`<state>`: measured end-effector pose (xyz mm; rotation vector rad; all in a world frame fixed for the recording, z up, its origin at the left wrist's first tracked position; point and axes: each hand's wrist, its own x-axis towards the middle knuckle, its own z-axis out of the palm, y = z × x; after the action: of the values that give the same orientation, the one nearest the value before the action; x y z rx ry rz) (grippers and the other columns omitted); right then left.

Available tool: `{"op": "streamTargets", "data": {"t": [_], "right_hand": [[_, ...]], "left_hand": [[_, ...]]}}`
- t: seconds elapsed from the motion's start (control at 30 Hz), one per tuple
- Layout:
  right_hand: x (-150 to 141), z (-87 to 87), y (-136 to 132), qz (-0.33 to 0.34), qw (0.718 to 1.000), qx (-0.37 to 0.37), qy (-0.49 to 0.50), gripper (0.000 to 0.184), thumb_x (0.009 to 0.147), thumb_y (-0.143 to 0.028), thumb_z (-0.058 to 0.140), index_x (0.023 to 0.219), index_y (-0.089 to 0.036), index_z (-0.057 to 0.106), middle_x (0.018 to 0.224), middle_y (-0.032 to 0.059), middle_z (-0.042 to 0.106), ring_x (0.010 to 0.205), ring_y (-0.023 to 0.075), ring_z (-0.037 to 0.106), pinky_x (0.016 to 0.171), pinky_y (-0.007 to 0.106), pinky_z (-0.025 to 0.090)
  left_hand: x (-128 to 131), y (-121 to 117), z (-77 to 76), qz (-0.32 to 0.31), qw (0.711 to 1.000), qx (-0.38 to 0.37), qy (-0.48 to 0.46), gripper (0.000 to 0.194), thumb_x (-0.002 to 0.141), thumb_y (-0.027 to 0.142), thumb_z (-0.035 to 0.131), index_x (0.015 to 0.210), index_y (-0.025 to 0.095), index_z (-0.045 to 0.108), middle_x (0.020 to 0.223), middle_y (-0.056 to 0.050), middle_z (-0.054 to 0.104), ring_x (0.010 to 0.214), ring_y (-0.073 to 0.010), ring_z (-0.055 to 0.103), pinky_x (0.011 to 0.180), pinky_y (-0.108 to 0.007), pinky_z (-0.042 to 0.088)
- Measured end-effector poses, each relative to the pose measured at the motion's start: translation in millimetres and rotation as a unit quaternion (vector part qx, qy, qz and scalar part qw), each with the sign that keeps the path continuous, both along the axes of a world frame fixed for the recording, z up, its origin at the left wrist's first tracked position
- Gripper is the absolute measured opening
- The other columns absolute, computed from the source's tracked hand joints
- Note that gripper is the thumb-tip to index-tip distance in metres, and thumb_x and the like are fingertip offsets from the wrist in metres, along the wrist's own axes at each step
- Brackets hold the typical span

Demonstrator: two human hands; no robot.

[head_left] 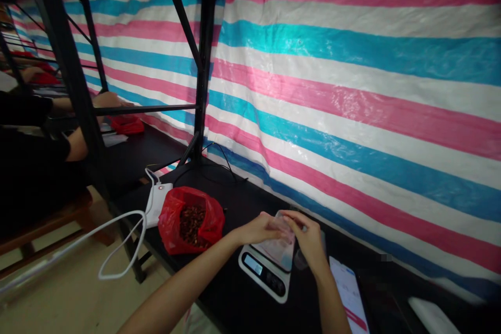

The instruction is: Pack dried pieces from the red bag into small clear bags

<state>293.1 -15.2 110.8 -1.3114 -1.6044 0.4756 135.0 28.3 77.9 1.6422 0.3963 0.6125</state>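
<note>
My left hand (pixel 260 229) and my right hand (pixel 309 232) meet over a kitchen scale (pixel 261 274). Between their pinched fingers is a thin clear plastic bag (pixel 285 222), partly hidden by the fingers. Stripes are mirrored on the scale's shiny plate (pixel 278 251), and its small display is lit. To the left of the scale stands an open red plastic bag (pixel 172 219) filled with small brown dried pieces (pixel 192 222). Some clear plastic (pixel 301 260) lies under my right wrist.
A phone (pixel 348 292) with a lit screen lies right of my right forearm, and a white object (pixel 432 315) farther right. Left stands a white power bank (pixel 154 203) with a cable. Beyond the black frame post (pixel 201 62), another person's arm (pixel 78 141) is near a red bag (pixel 127 124).
</note>
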Motion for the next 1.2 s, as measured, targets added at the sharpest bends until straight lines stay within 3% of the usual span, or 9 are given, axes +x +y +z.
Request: {"op": "streamTargets", "data": {"t": [0.2, 0.43, 0.63, 0.77, 0.9, 1.07, 1.2], "right_hand": [[0, -5.5, 5, -0.049, 0.997, 0.047, -0.022, 0.019, 0.074, -0.036, 0.059, 0.076, -0.022, 0.071, 0.077, 0.0045, 0.069, 0.069, 0.0198, 0.059, 0.064, 0.031, 0.045], [4, -9.4, 0, -0.018, 1.000, 0.012, -0.001, 0.016, 0.068, -0.035, 0.061, 0.069, -0.022, 0.071, 0.072, 0.0048, 0.069, 0.069, 0.0210, 0.062, 0.063, 0.031, 0.046], [3, -11.8, 1, -0.061, 0.996, 0.026, 0.054, 0.018, 0.068, -0.036, 0.063, 0.064, -0.020, 0.070, 0.064, 0.0037, 0.066, 0.061, 0.0182, 0.059, 0.056, 0.028, 0.045], [5, -15.6, 2, -0.082, 0.992, 0.020, 0.098, 0.018, 0.066, -0.036, 0.065, 0.064, -0.018, 0.069, 0.065, 0.0040, 0.066, 0.060, 0.0175, 0.059, 0.055, 0.027, 0.045], [11, -20.8, 4, -0.092, 0.982, -0.010, 0.163, 0.019, 0.062, -0.036, 0.069, 0.069, -0.018, 0.069, 0.069, 0.0049, 0.068, 0.061, 0.0174, 0.060, 0.055, 0.027, 0.047], [21, -27.8, 7, -0.049, 0.982, -0.029, 0.178, 0.043, 0.067, -0.042, 0.065, 0.103, -0.020, 0.065, 0.072, 0.0032, 0.068, 0.056, 0.0143, 0.059, 0.048, 0.023, 0.043], [26, -27.6, 7, -0.046, 0.985, -0.057, 0.158, 0.030, 0.067, -0.044, 0.064, 0.076, -0.017, 0.069, 0.063, 0.0047, 0.067, 0.056, 0.0177, 0.061, 0.051, 0.026, 0.046]], "left_hand": [[18, -2, -11.5, -0.033, 0.996, -0.045, -0.070, 0.050, 0.075, 0.053, 0.055, 0.101, 0.010, 0.063, 0.090, -0.011, 0.066, 0.078, -0.0183, 0.061, 0.078, -0.032, 0.045], [24, -8, -17.1, -0.042, 0.992, -0.078, -0.089, 0.044, 0.072, 0.048, 0.061, 0.094, 0.011, 0.066, 0.092, -0.010, 0.066, 0.084, -0.0184, 0.060, 0.084, -0.034, 0.044], [29, -11, -26.5, -0.067, 0.970, -0.222, -0.066, 0.048, 0.063, 0.048, 0.069, 0.089, 0.008, 0.065, 0.074, -0.007, 0.066, 0.058, -0.0136, 0.060, 0.062, -0.028, 0.049], [19, -7, -23.2, -0.072, 0.981, -0.178, 0.009, 0.045, 0.067, 0.050, 0.065, 0.084, 0.007, 0.064, 0.057, -0.003, 0.062, 0.037, -0.0076, 0.050, 0.038, -0.017, 0.033], [15, -7, -14.7, -0.058, 0.988, -0.141, 0.019, 0.044, 0.068, 0.050, 0.063, 0.079, 0.007, 0.064, 0.045, 0.003, 0.053, 0.028, -0.0025, 0.035, 0.030, -0.016, 0.021], [23, -9, -14.8, 0.012, 0.994, -0.104, 0.011, 0.039, 0.071, 0.043, 0.063, 0.087, 0.007, 0.065, 0.048, 0.005, 0.050, 0.028, -0.0005, 0.030, 0.028, -0.016, 0.019], [25, -3, -18.4, -0.007, 0.996, -0.081, 0.040, 0.036, 0.073, 0.039, 0.062, 0.091, 0.008, 0.066, 0.054, 0.003, 0.053, 0.029, -0.0002, 0.032, 0.028, -0.014, 0.022]]}}
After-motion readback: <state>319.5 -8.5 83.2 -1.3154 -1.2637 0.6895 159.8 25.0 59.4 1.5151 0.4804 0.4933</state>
